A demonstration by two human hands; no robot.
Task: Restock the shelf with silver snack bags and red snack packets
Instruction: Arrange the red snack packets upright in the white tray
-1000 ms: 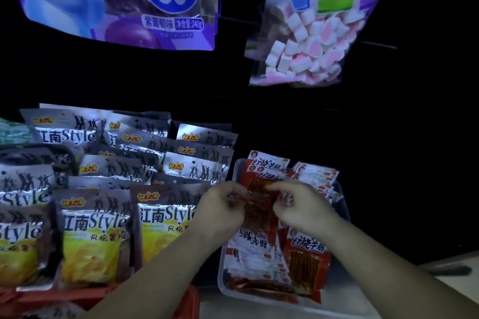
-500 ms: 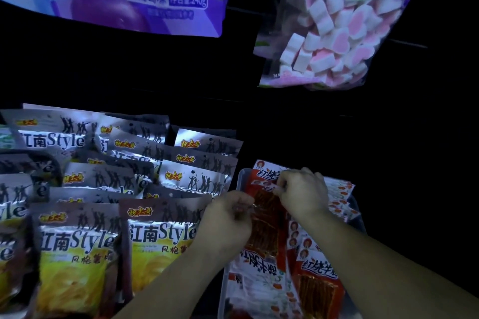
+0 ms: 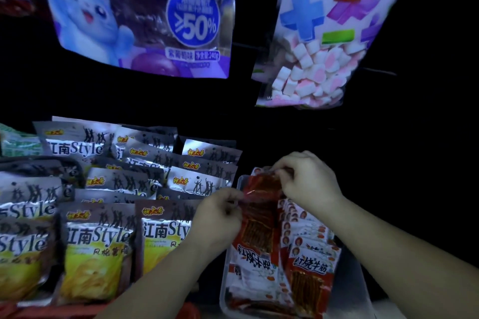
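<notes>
Several silver snack bags (image 3: 98, 238) stand in overlapping rows on the shelf at the left. To their right a clear plastic tray (image 3: 363, 290) holds several red snack packets (image 3: 309, 277). Over the tray's far end, one red packet (image 3: 259, 204) is held between both hands. My left hand (image 3: 220, 212) pinches its near left edge. My right hand (image 3: 308, 179) pinches its far top edge. The hands hide part of that packet.
A purple bag with a blue cartoon cat (image 3: 140, 15) and a bag of pink and white marshmallows (image 3: 318, 52) hang above the shelf. A green packet (image 3: 18, 142) shows at the far left. The shelf back and the right side are dark.
Both hands have moved toward the far end of the tray with the red packet between them, the right hand farther back. The camera has tilted up a little.
</notes>
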